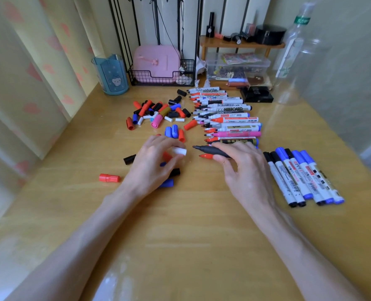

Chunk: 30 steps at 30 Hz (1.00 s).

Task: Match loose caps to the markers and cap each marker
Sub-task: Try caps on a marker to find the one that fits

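White cap (pixel 179 151) apart from black marker (pixel 212 150)

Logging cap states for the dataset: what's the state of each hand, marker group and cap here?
left hand: pinches white cap
right hand: grips black marker
black marker: uncapped, tip pointing left
marker row: uncapped
right-side markers: capped
cap pile: loose, unmatched

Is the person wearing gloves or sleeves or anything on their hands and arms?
No. The left hand and right hand are bare: no gloves, rings or bracelets show. The left forearm and right forearm are bare too, with no sleeves or watch in view.
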Each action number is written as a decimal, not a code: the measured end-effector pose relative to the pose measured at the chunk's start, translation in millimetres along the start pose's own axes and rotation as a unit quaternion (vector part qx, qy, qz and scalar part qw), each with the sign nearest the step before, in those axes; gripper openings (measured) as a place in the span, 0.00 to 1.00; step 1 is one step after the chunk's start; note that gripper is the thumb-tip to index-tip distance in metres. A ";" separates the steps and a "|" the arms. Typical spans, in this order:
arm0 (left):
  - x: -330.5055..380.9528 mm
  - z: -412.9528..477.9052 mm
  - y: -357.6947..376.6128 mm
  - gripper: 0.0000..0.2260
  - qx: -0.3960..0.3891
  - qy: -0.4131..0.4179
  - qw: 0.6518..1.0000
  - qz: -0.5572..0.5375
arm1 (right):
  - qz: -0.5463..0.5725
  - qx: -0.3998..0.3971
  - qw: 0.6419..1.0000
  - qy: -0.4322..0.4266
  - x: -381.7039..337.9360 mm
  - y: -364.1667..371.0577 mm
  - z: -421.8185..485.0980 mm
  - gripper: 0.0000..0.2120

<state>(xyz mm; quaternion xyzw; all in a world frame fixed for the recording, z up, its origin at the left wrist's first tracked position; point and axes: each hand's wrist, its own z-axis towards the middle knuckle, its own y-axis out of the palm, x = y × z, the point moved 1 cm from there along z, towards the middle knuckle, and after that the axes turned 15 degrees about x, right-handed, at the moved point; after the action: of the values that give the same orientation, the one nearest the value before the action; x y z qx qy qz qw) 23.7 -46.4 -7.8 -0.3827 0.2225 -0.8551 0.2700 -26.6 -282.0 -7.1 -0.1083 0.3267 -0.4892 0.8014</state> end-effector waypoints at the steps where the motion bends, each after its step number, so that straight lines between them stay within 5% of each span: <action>1: -2.8 0.9 2.7 0.09 0.001 0.012 1.000 0.016 | 0.002 -0.003 1.000 0.003 1.2 0.5 0.1 0.14; 7: -5.0 3.7 10.1 0.13 -0.016 0.045 0.995 0.086 | -0.001 -0.009 1.000 0.000 -2.8 3.5 -2.3 0.14; 13: -19.5 5.3 1.6 0.13 0.069 -0.017 0.985 0.157 | -0.001 -0.009 1.000 0.002 -2.5 2.6 -1.8 0.14; 16: -31.4 8.3 -6.7 0.19 0.036 -0.050 0.971 0.229 | -0.003 -0.010 1.000 0.005 -3.1 2.3 -1.7 0.14; 30: -35.5 12.5 -8.0 0.11 -0.004 -0.085 0.976 0.202 | -0.003 -0.013 1.000 0.001 -3.2 3.9 -2.8 0.14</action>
<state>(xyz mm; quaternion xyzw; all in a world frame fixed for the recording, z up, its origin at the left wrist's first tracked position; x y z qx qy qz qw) 51.0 -20.2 -14.4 -0.4017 0.2752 -0.7463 0.4538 -26.6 -276.9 -9.8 -0.1198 0.3334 -0.4873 0.7982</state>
